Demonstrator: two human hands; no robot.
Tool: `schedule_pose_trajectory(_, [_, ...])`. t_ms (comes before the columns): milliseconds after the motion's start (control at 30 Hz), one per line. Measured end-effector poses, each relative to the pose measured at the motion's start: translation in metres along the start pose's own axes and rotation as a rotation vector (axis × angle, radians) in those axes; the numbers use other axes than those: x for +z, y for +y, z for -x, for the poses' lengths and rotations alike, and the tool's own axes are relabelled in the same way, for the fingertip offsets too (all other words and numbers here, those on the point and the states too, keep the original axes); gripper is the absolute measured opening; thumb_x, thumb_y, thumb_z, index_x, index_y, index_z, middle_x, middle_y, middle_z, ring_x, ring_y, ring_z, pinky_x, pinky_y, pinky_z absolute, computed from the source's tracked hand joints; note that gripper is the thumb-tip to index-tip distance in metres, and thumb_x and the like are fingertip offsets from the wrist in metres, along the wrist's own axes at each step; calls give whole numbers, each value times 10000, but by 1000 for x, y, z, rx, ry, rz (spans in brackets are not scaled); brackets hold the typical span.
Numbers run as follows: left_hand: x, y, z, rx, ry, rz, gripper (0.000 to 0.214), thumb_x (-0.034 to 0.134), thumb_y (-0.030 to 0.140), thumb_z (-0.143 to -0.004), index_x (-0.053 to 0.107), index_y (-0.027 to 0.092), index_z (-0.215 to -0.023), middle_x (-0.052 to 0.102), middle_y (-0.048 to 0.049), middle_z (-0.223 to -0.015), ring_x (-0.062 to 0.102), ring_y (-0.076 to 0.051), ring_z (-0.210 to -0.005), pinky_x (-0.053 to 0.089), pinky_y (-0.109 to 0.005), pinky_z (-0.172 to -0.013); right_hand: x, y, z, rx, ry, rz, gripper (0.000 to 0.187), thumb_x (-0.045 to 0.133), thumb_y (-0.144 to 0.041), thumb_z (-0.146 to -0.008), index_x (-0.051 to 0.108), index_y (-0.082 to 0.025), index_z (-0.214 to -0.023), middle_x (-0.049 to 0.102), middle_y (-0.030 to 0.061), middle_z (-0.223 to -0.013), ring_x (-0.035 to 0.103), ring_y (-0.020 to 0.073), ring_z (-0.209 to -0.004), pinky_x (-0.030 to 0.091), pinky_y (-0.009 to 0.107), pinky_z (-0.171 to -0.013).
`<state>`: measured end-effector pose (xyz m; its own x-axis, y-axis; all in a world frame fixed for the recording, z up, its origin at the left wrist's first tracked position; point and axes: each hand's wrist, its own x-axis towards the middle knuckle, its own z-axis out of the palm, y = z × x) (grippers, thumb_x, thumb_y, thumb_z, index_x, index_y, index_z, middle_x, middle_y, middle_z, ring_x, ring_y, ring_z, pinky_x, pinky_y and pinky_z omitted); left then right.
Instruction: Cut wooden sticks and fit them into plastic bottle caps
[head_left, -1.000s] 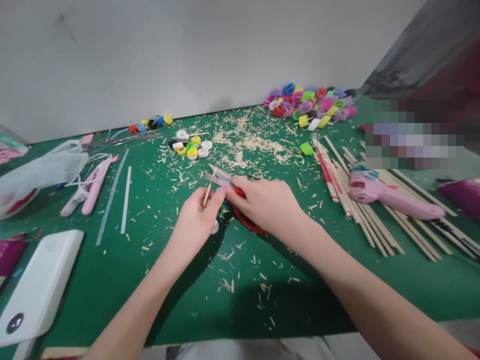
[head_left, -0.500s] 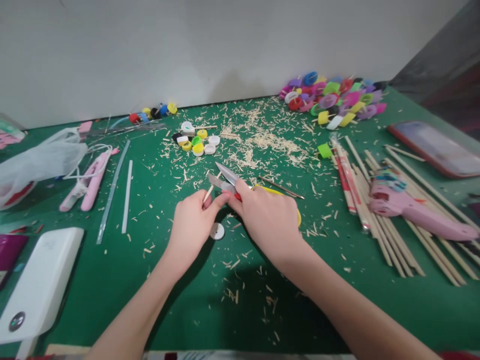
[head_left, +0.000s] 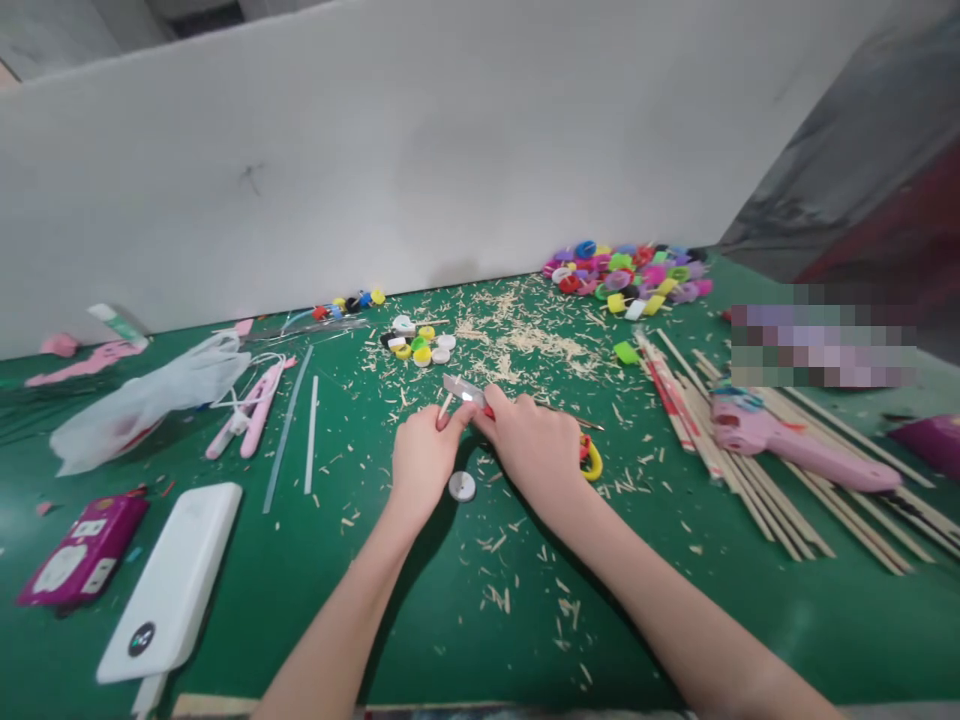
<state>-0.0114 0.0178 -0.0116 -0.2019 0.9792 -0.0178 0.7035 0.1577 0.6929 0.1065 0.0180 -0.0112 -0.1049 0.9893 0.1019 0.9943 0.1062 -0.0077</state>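
My left hand (head_left: 426, 455) pinches a short wooden stick (head_left: 445, 406), whose tip sticks up past the thumb. My right hand (head_left: 536, 445) is closed round a knife (head_left: 466, 390) with a broad flat blade and a bit of red at its grip. The blade points left and lies close to the stick, and my two thumbs meet below it. Yellow-and-red scissors handles (head_left: 592, 462) show beyond my right hand; their blades are hidden. Just below my hands a white bottle cap (head_left: 462, 487) rests on the green table (head_left: 360, 610).
Wood shavings (head_left: 517, 345) litter the table. Bottle caps (head_left: 422, 355) lie ahead, with a bigger colourful pile (head_left: 630, 270) against the white wall. Wooden sticks (head_left: 757, 490) and a pink glue gun (head_left: 780, 440) are right. Left are a white power bank (head_left: 176, 580) and plastic bag (head_left: 154, 395).
The view has tilted up and swung left, so the table's things appear lower and mostly further right. The scissors blades have gone out of sight behind my right hand. Both hands keep their grips.
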Motion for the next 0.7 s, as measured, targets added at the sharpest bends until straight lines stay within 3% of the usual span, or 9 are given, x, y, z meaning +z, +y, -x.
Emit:
schedule_pose_trajectory(67, [3,3,2,-3,18,-6,504,524,498,-816,258,204,-505,289,51,-475,217,-111,-493,162,-262,-519,-2,2,-3,32,32,-22,438,257,-465,-973,609,-212,-1034,685,115,-809,661,203,-660,232,231,-496])
schedule_pose_trajectory(200, [8,12,12,2,17,-11,493,506,485,-827,265,203,-503,293,44,-477,207,-113,-489,160,-263,-521,-7,12,-14,265,116,-84,498,191,-442,-982,606,-170,-1028,686,133,-758,663,220,-656,284,239,-531])
schedule_pose_trajectory(267, [8,14,17,17,16,-14,500,507,511,-823,261,203,-515,299,44,-483,211,-114,-492,164,-261,-521,-8,21,-17,314,123,-92,490,210,-435,-980,610,-154,-1027,689,148,-765,666,226,-666,310,248,-551])
schedule_pose_trajectory(533, [2,8,17,16,84,-85,394,504,458,-827,298,214,-596,382,48,-524,298,-115,-497,219,-245,-536,-3,47,-18,259,-57,-66,522,229,-510,-962,545,-130,-1129,677,135,-786,659,244,-710,352,276,-577])
schedule_pose_trajectory(700, [-5,7,16,-6,76,-191,288,440,374,-866,373,216,-635,464,24,-566,395,-132,-521,235,-246,-538,-4,53,-17,58,35,40,451,293,-440,-964,554,-121,-1146,644,162,-991,616,238,-859,361,282,-620])
